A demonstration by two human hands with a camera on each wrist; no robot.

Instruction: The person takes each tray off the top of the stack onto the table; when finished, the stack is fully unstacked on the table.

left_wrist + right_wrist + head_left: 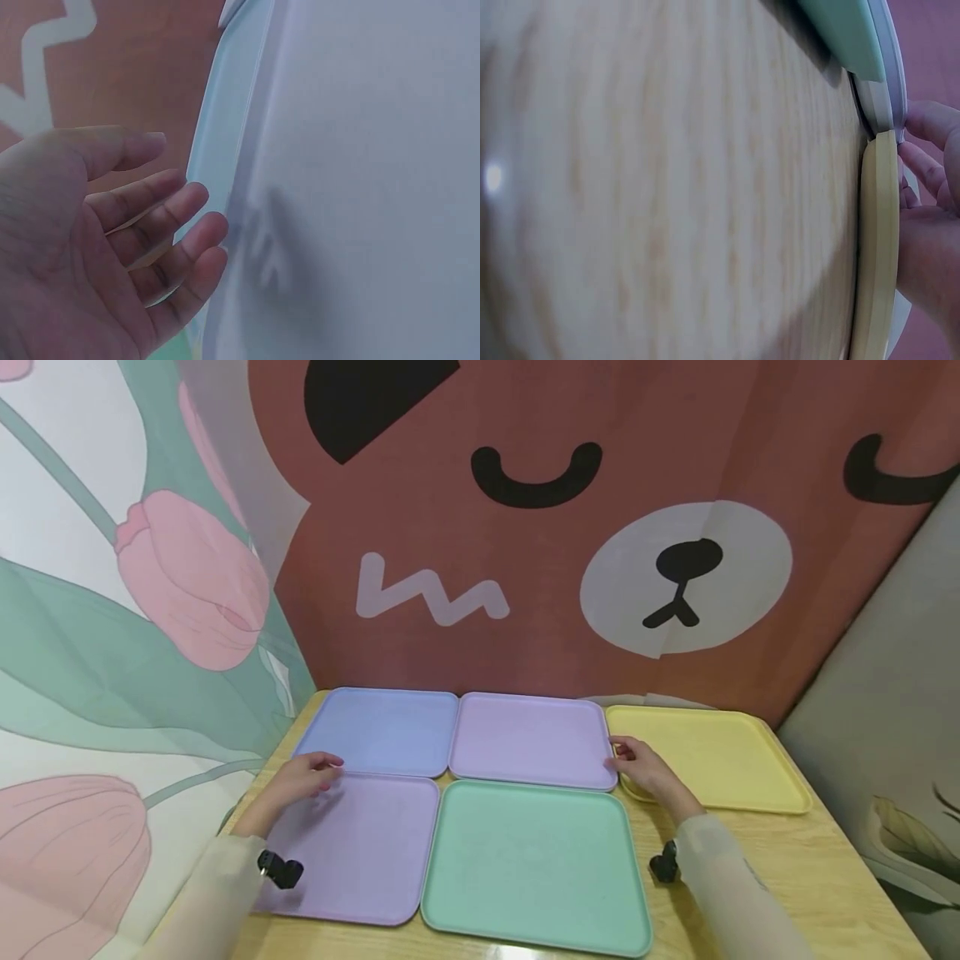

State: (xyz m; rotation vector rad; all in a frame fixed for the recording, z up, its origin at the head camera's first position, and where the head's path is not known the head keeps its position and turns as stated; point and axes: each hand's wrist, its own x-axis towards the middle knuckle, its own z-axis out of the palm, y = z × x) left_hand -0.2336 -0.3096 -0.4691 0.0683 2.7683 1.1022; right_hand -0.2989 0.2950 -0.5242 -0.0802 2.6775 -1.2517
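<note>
My left hand [309,774] hovers with loosely bent fingers over the far left part of the front purple tray [360,852], near the blue tray [382,731]. In the left wrist view its palm and fingers [202,236] hold nothing, and a shadow falls on the tray. My right hand [643,766] is at the right rim of the back lilac tray [532,739], beside the yellow tray [712,756]. From the right wrist, its thumb and a finger appear to touch the lilac rim [892,75]; the far fingers are partly hidden.
A mint green tray [536,868] lies front middle, beside the purple one. All the trays lie flat on a wooden table [832,885]. A curtain with a bear print [420,527] stands behind, and a floral curtain [75,610] borders the left side.
</note>
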